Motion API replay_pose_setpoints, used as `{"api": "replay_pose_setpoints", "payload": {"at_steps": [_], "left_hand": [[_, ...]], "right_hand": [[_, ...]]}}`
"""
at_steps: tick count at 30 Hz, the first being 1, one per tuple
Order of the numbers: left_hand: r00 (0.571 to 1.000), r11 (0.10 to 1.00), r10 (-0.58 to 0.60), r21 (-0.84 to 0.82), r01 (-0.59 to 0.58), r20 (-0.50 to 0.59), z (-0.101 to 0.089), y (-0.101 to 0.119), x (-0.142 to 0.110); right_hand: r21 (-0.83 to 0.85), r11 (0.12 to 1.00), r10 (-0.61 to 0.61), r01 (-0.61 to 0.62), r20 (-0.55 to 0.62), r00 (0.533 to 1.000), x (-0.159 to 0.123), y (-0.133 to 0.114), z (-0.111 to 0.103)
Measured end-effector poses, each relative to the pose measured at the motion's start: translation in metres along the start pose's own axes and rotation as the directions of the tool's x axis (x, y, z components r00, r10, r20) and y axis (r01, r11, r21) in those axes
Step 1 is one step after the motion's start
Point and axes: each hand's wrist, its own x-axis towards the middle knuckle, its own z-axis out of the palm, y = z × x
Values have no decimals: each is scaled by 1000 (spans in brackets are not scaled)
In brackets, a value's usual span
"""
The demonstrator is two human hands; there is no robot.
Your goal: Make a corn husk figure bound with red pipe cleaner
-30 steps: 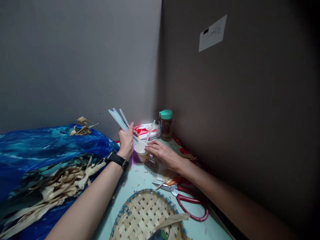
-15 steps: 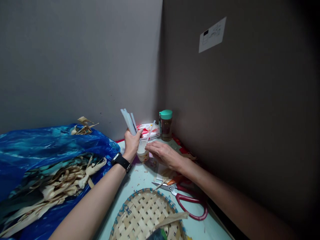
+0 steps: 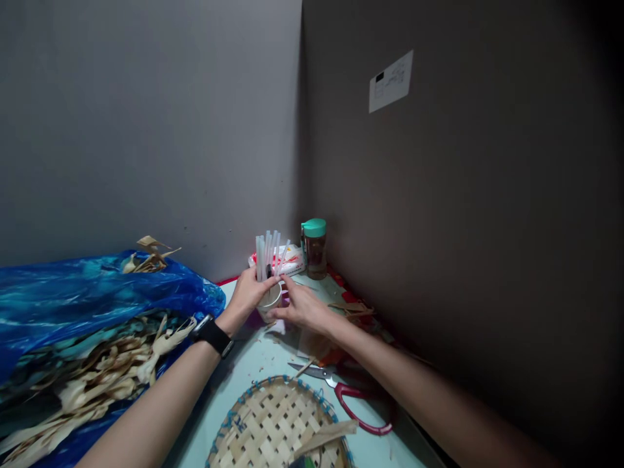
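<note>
A bundle of translucent white sticks (image 3: 261, 257) stands nearly upright in and over a small paper cup (image 3: 273, 298). My left hand (image 3: 249, 287) is closed round the lower part of the sticks, its thumb reaching across the cup's rim. On the cup's right side, my right hand (image 3: 302, 304) grips with the thumb low on the wall and the forefinger up by the sticks. A small dark object shows among the sticks, too small to name. The cup's far side is hidden.
Nearer me lie a woven basket (image 3: 273, 416) and red-handled scissors (image 3: 361, 409). A blue plastic bag (image 3: 160, 279) with dried husks (image 3: 107, 370) fills the left. Behind the cup are a tissue pack (image 3: 295, 260) and a green-lidded bottle (image 3: 316, 250), close to the walls.
The sticks have gone from tilted left to nearly upright over the cup. My right hand has spread from the cup's rim to round its side. The view has shifted slightly.
</note>
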Motion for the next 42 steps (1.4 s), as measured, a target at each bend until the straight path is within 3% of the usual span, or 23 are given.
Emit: {"api": "replay_pose_setpoints", "payload": {"at_steps": [5, 10, 12, 14, 16, 19, 24, 32, 36, 42], "left_hand": [[979, 990, 71, -137, -45, 193, -6, 2, -14], [949, 995, -4, -90, 34, 314, -11, -2, -12], [958, 998, -27, -44, 41, 285, -11, -5, -12], [974, 999, -36, 33, 29, 225, -9, -7, -12], [983, 994, -41, 104, 23, 176, -7, -7, -13], [989, 996, -56, 76, 46, 135, -7, -2, -14], [992, 993, -85, -69, 92, 97, -22, 18, -13], [995, 991, -98, -91, 99, 16, -57, 24, -8], [995, 990, -101, -106, 98, -24, -69, 28, -10], [992, 989, -111, -108, 104, -61, -98, 64, -19]], "right_hand": [[23, 999, 39, -40, 34, 999, 4, 3, 17], [15, 1000, 2, -4, 98, 995, -1, 3, 3], [-17, 1000, 18, -18, 16, 1000, -3, 7, -11], [-61, 994, 85, -96, -164, 983, -3, 13, -28], [-83, 979, 148, -188, -353, 924, 0, 24, -44], [-68, 969, 172, -239, -515, 840, 8, 39, -60], [-69, 980, 117, -186, -555, 824, 31, 48, -61], [-97, 864, 351, -493, -587, 730, 62, 46, -57], [-140, 869, 316, -474, -578, 752, 59, 33, -73], [-138, 985, 34, -107, -448, 894, 58, -17, -96]]}}
